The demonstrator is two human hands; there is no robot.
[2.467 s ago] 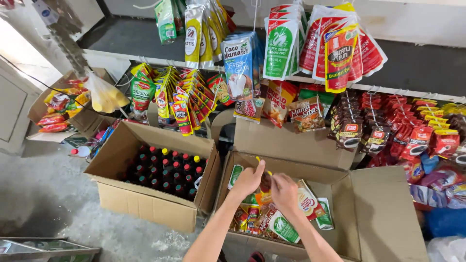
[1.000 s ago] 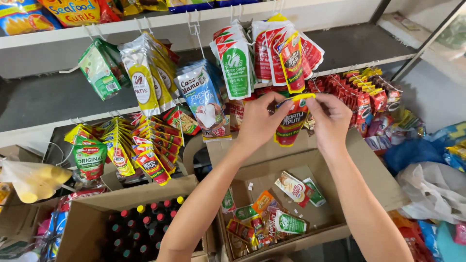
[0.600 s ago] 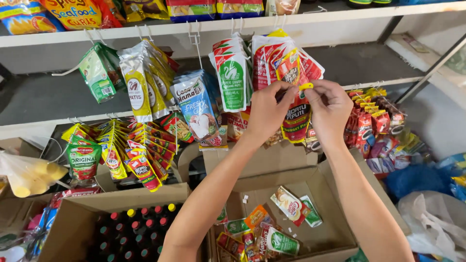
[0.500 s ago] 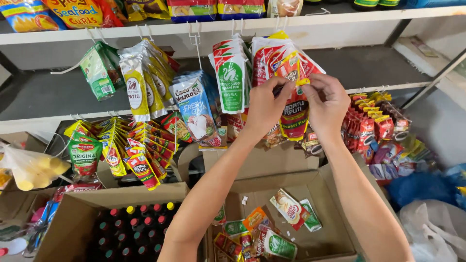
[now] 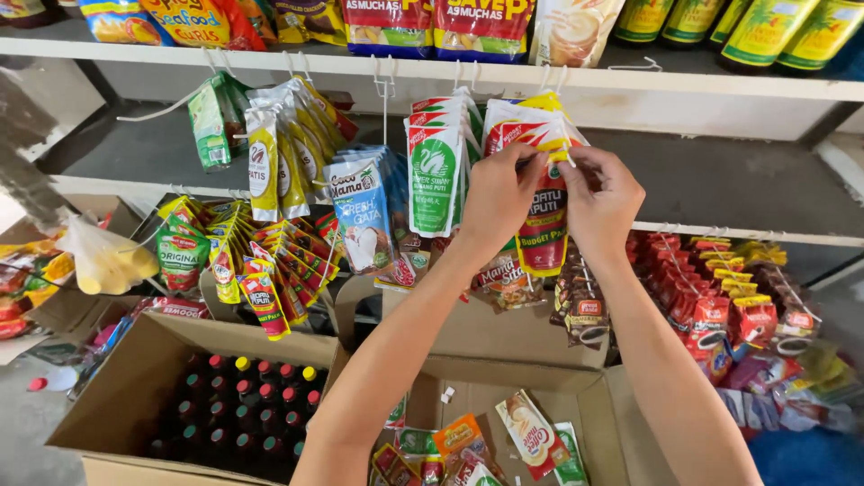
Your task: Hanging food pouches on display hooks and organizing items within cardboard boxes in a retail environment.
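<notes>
A: Holding both hands up at the hanging rack right now. Our left hand (image 5: 499, 202) and right hand (image 5: 601, 200) are both pinched on the top edge of a red sauce pouch (image 5: 543, 225) with a yellow cap, right under the white hook (image 5: 556, 81) on the upper shelf (image 5: 720, 85).

B: So compared to a couple of seconds back? We were down in the open box then, weren't we?

A: Yep, hands were digging in the sachet box (image 5: 504, 423) on the floor. Since then we've come up with the pouch, and over the last half second it's only crept a little higher along the row. Both hands are closed tight on it, thumbs and fingertips at the hang hole.

B: Is it actually on the hook yet?

A: Can't tell, our fingers cover the hole. We'd say it's hanging-in-progress, not let go.

B: What's around it?

A: Just left of it, touching, a bunch of green-and-white pouches (image 5: 435, 175); then the blue coconut cream packs (image 5: 362, 216) and yellow-label fish sauce pouches (image 5: 265, 166). Lower right there's a row of red sachets (image 5: 711, 306). Bottom left, a carton of bottles (image 5: 243, 405) with red and yellow caps sits beside our sachet box, which has more packets in it.
</notes>
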